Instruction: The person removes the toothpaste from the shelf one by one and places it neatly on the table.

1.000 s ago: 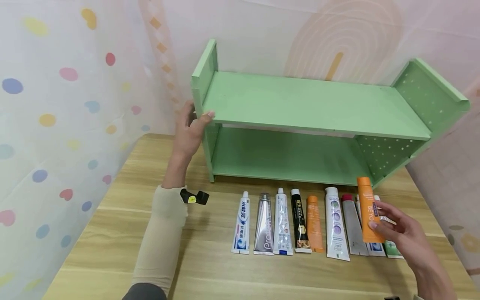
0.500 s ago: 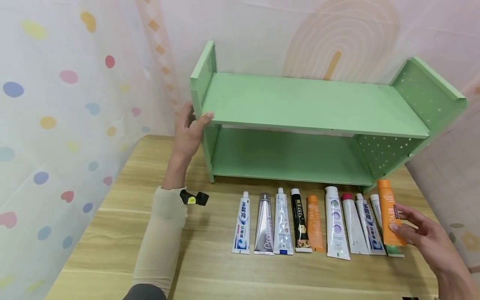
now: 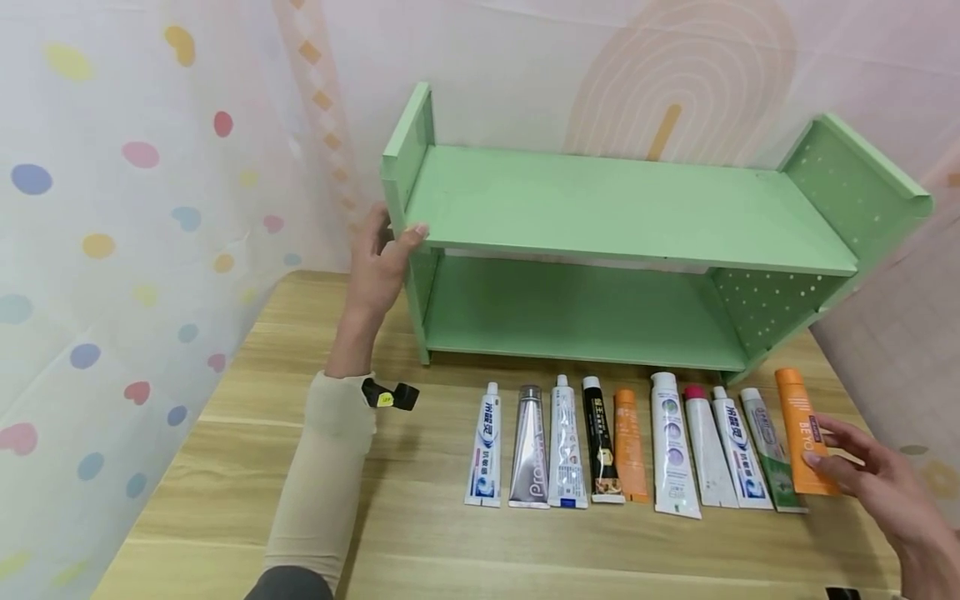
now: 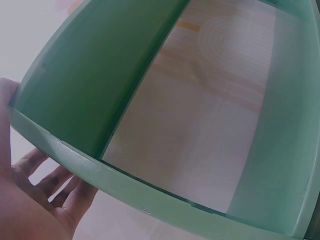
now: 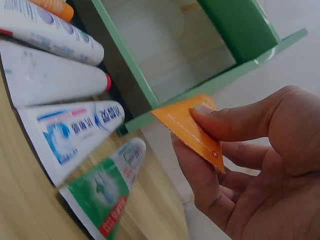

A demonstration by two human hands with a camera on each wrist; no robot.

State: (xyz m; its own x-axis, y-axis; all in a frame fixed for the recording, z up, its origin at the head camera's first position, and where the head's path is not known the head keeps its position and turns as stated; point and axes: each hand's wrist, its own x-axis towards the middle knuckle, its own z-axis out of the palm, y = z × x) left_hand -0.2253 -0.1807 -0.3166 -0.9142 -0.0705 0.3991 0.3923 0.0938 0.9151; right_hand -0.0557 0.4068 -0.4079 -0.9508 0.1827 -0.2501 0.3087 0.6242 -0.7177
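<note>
My left hand (image 3: 375, 271) grips the left side panel of a green two-tier shelf (image 3: 630, 200), thumb over the front edge and fingers round the outside. In the left wrist view, those fingers (image 4: 75, 200) show behind the panel. At the right end of a row of tubes, my right hand (image 3: 888, 492) pinches an orange tube (image 3: 806, 433) between thumb and fingers, its cap toward the shelf. The right wrist view shows the flat crimped end of this orange tube (image 5: 187, 127). Just left of it lies a green-and-white toothpaste tube (image 3: 772, 450).
Several more tubes lie side by side before the shelf, among them a white-and-blue one (image 3: 483, 450), a silver one (image 3: 529, 450), a black one (image 3: 600, 442) and another orange one (image 3: 628, 446). Patterned cloth (image 3: 187, 150) hangs behind the wooden table (image 3: 420, 542).
My right hand has carried the orange tube rightward and lower, from over the right-hand tubes to beside the green-and-white one, uncovering those tubes. The left hand stays on the shelf.
</note>
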